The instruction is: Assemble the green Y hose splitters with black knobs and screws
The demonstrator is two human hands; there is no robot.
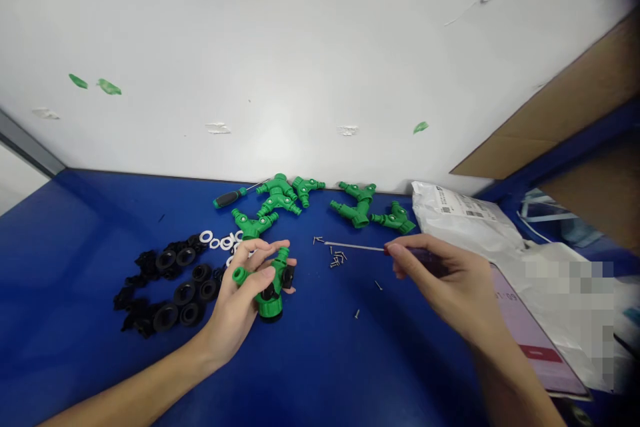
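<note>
My left hand (240, 303) is closed around a green Y-shaped hose splitter (271, 305) with black valve knobs, held above the blue table. In my right hand (445, 277) is a screwdriver (356, 247); its red handle end shows at my fingertips and the rest is hidden in the palm. The metal shaft points left, its tip close to a few small screws (319, 239). Below the shaft lies a pile of more screws (337, 258). Two single screws, one of them the nearer screw (357, 313), lie apart from the pile.
Several green splitters (357, 203) stand along the wall, with a green-and-black screwdriver (229, 198) beside them. White washers (215, 243) and black rings and caps (167, 316) lie to the left. On the right are white plastic bags (450, 213) and a phone or tablet (530, 327).
</note>
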